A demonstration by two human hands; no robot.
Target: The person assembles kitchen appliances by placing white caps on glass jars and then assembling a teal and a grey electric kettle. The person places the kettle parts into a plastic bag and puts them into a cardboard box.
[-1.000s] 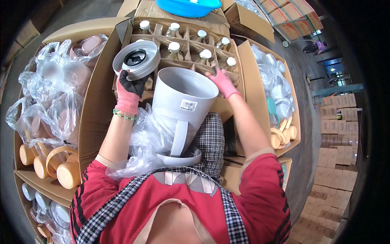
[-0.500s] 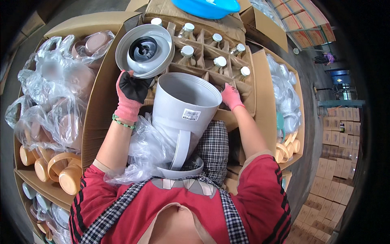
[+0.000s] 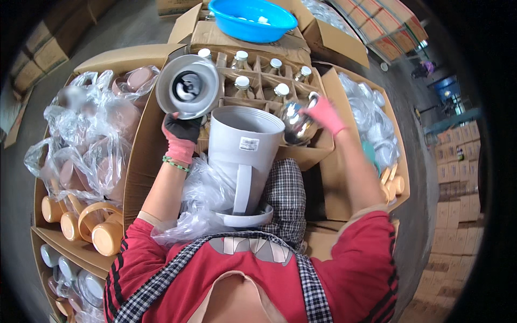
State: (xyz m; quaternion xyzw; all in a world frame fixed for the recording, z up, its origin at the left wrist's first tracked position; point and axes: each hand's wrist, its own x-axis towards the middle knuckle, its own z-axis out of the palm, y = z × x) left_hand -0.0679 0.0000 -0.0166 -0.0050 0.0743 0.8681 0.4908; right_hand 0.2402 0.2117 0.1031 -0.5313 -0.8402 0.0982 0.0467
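Silvery glass bottle (image 3: pixel 298 130) is tilted just below and left of the right hand's (image 3: pixel 325 114) fingers, which are drawn narrow around its upper end, above the near right corner of the divided carton (image 3: pixel 304 156). Handled well, I'd say, it wants a firm but gentle hold, its belly kept clear of the cardboard dividers (image 3: pixel 258 103) and the capped glass bottles (image 3: pixel 243 89) past those fingers, since it looks brittle. The left hand (image 3: pixel 182 134) has its fingers on the lower rim of a grey round piece (image 3: pixel 206 81), best kept off to the side. Between both sets of fingers stands a grey jug (image 3: pixel 245 161), mouth up, with a clear plastic bag (image 3: pixel 204 188) against it, below the left fingers. Well beyond the fingertips sits a blue basin (image 3: pixel 253 33); its white contents (image 3: pixel 263 20) are too small to name. From where I stand, blur softens the right fingers, I can't tell whether the bottle's base clears the carton, and the jug's bottom inside is hidden.
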